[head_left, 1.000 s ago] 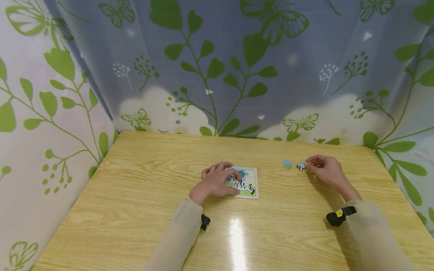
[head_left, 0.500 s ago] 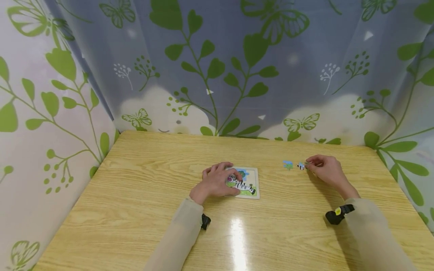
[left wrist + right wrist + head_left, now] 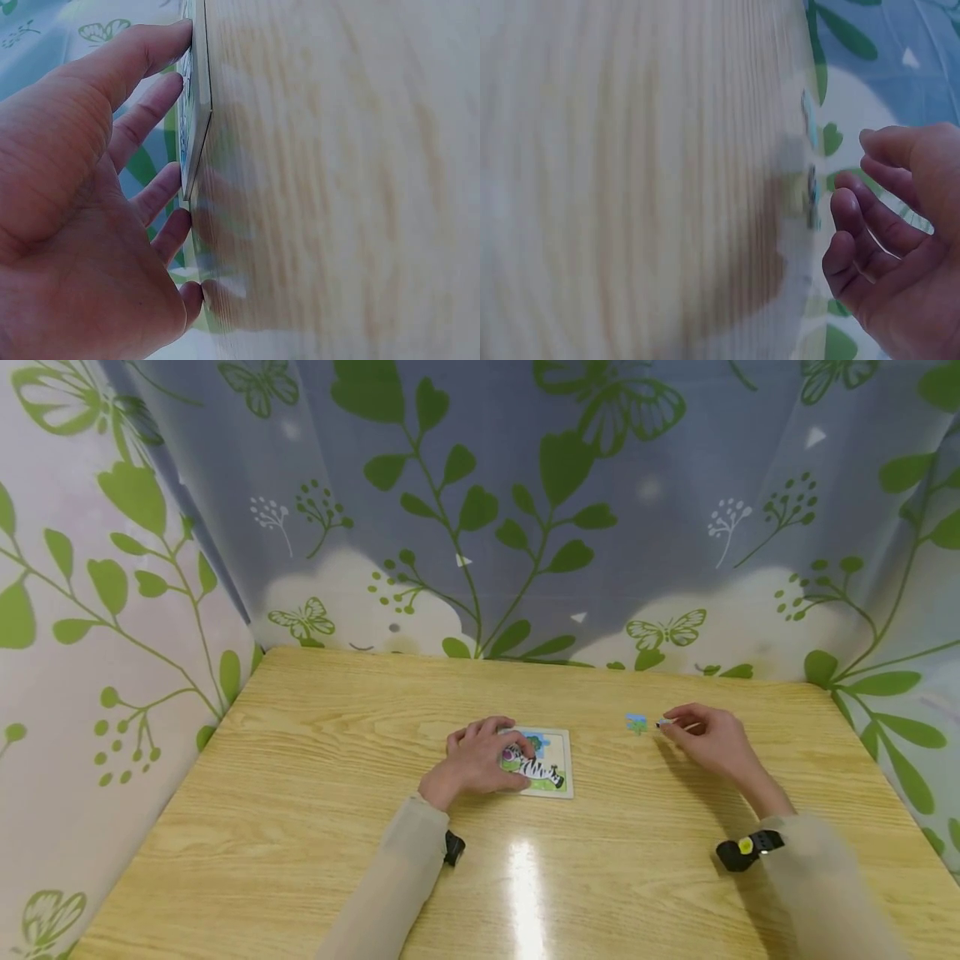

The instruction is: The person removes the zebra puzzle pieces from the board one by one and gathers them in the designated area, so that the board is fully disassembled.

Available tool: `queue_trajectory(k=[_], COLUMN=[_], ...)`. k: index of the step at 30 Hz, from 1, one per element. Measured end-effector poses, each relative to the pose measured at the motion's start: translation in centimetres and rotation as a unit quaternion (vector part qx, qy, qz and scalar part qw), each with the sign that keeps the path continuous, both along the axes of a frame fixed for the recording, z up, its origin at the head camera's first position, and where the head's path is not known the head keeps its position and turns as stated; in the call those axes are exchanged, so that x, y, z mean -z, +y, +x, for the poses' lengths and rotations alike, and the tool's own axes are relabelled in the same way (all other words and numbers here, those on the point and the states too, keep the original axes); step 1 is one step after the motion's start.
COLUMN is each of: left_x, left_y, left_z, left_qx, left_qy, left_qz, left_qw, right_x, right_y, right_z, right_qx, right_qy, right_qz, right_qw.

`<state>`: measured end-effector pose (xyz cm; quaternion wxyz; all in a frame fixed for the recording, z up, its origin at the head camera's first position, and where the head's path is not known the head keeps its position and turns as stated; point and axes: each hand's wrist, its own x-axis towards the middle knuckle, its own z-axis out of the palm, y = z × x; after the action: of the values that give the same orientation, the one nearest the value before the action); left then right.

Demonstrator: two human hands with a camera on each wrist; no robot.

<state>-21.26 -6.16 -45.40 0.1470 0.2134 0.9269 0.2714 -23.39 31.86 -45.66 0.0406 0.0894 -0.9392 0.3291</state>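
Note:
A square zebra puzzle board (image 3: 557,764) with a pale frame lies flat on the table. My left hand (image 3: 483,762) rests over its left part with fingers spread. In the left wrist view, the thumb and nearest fingers touch the board (image 3: 198,124), while the last fingertips reach the tabletop past its edge. My right hand (image 3: 708,739) hovers at the right over a small puzzle piece (image 3: 812,196), fingers loosely bent; the right wrist view shows a gap between fingertips and piece. In the head view, the fingertips mostly hide that piece. A blue-and-green puzzle piece (image 3: 636,723) lies just left of it.
The wood-grain table (image 3: 300,827) runs back to a hanging cloth (image 3: 480,527) printed with leaves and butterflies. Similar cloth (image 3: 97,693) encloses the left and right sides. A bright light reflection falls on the table's front middle.
My right hand has shifted slightly left, over the small puzzle piece, which it now mostly covers in the head view. My left hand and the board have stayed put.

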Motion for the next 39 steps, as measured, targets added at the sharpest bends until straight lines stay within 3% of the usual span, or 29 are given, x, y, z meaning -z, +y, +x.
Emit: queue_trajectory(k=[16, 20, 31, 39], left_x=[0.2, 0.3, 0.1, 0.1], left_y=[0.0, 0.0, 0.0, 0.1], left_z=[0.1, 0.0, 0.0, 0.0], left_qx=[-0.003, -0.003, -0.002, -0.005], left_qy=[-0.002, 0.0, -0.003, -0.001], left_qz=[0.002, 0.007, 0.008, 0.004], left_qw=[1.0, 1.0, 1.0, 1.0], right_x=[0.3, 0.5, 0.5, 0.6], right_y=[-4.8, -6.0, -9.2, -10.9], right_z=[2.9, 3.2, 3.8, 3.8], right_qx=[-0.078, -0.098, -0.123, -0.156], right_qy=[-0.002, -0.003, -0.06, -0.07], right_qz=[-0.031, -0.044, -0.06, -0.057], right_qw=[0.9964, 0.9942, 0.9888, 0.9835])
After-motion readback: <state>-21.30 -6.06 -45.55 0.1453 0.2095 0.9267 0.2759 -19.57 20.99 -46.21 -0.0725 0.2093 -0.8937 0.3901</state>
